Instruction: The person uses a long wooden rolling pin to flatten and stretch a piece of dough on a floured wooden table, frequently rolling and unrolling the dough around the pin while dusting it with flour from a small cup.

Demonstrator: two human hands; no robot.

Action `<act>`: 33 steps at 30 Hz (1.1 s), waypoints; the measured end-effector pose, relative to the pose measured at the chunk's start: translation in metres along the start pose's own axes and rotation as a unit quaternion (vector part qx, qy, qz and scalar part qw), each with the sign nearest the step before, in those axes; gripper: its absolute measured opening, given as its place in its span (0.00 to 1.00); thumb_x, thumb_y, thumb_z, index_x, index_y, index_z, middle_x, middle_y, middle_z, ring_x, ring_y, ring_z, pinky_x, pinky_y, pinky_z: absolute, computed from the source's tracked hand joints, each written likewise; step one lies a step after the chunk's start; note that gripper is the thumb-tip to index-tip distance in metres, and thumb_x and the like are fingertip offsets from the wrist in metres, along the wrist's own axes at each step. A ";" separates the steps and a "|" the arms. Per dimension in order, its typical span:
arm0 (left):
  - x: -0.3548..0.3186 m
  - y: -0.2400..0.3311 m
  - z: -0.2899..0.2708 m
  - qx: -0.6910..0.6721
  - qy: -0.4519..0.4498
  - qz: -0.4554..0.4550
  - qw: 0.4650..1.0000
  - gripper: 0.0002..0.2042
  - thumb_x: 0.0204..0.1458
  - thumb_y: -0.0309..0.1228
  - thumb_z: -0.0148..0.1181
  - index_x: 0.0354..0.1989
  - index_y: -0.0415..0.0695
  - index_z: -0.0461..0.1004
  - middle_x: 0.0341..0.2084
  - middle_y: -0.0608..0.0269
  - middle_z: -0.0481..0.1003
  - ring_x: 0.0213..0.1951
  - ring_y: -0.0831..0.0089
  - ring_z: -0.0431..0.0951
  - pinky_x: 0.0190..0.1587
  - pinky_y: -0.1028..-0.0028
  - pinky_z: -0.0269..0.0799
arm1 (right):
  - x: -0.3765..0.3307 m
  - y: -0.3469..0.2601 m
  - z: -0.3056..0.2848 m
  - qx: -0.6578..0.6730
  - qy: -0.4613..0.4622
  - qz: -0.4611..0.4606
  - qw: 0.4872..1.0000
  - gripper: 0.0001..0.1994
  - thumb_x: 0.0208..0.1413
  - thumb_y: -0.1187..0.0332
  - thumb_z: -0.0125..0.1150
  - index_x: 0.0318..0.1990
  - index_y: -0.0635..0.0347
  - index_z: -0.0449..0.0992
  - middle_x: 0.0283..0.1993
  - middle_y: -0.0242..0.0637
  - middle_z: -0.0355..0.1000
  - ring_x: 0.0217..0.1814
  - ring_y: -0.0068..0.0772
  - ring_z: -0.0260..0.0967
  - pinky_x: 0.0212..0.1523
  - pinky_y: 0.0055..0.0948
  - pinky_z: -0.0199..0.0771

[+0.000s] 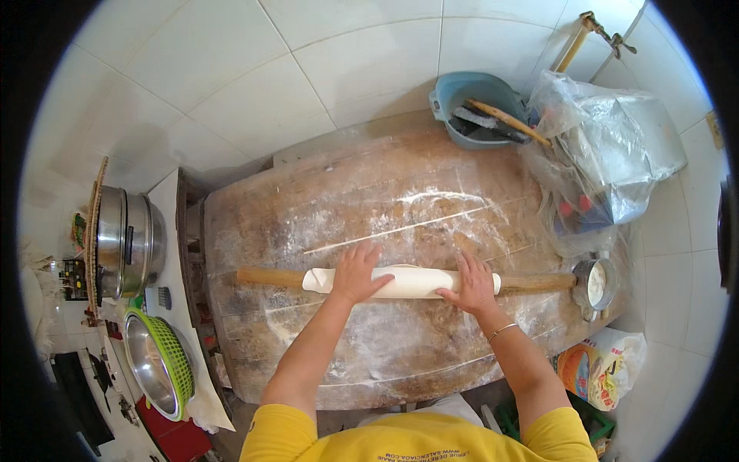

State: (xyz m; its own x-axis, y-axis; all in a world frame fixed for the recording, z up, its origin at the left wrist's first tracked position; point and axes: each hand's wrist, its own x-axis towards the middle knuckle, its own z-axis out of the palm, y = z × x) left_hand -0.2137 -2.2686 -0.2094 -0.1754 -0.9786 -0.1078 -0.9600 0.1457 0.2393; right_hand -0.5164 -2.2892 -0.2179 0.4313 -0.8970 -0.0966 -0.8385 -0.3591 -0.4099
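A sheet of white dough (416, 282) is wrapped round a long wooden rolling pin (539, 283), which lies crosswise on the floured wooden board (346, 200). My left hand (357, 274) rests on the dough roll left of its middle, palm down with fingers stretched forward. Near the roll's right end lies my right hand (471, 285), also flat with its fingers apart. Bare ends of the pin stick out on both sides. Its right end reaches a small metal bowl (596, 285) with white flour in it.
At the back stands a blue-grey basin (477, 92) with a wooden-handled brush. Clear plastic covers a silvery box (639, 146) at the right rear. Left of the board are steel pots (135, 239) and a green colander (181, 362). A printed bag (604, 366) sits at lower right.
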 end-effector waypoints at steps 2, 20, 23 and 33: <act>0.009 0.002 -0.003 0.007 0.003 0.019 1.000 0.41 0.43 0.65 0.59 0.62 0.50 0.67 0.62 0.50 0.61 0.64 0.53 0.59 0.63 0.52 0.54 | 0.012 -0.001 -0.006 -0.018 -0.021 0.017 0.999 0.47 0.42 0.33 0.62 0.59 0.68 0.66 0.65 0.55 0.60 0.66 0.54 0.58 0.62 0.53 0.54; -0.182 0.089 0.051 -0.028 0.007 -0.028 0.999 0.35 0.42 0.60 0.63 0.57 0.53 0.70 0.61 0.54 0.63 0.63 0.53 0.59 0.63 0.42 0.42 | 0.136 0.151 -0.009 -0.093 0.065 0.116 0.987 0.40 0.58 0.48 0.53 0.69 0.66 0.50 0.73 0.55 0.45 0.76 0.54 0.39 0.74 0.47 0.36; -0.188 0.088 0.054 -0.013 0.001 -0.039 0.999 0.34 0.42 0.59 0.63 0.57 0.55 0.70 0.60 0.57 0.64 0.62 0.55 0.60 0.62 0.44 0.43 | 0.166 0.130 0.017 -0.059 0.081 0.004 0.995 0.40 0.59 0.44 0.49 0.69 0.65 0.50 0.74 0.53 0.42 0.77 0.53 0.37 0.75 0.45 0.34; -0.184 0.089 0.049 -0.007 0.000 -0.026 1.000 0.35 0.41 0.57 0.65 0.59 0.56 0.69 0.60 0.62 0.65 0.61 0.61 0.63 0.62 0.48 0.45 | 0.191 0.031 0.051 -0.005 0.147 -0.056 0.988 0.37 0.60 0.51 0.52 0.68 0.68 0.52 0.72 0.56 0.48 0.75 0.55 0.42 0.73 0.47 0.40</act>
State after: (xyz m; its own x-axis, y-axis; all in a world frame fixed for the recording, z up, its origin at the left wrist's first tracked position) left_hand -0.2771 -2.0681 -0.2160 -0.1257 -0.9847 -0.1206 -0.9647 0.0930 0.2466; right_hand -0.4432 -2.4583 -0.2951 0.4070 -0.8874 0.2167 -0.7954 -0.4609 -0.3935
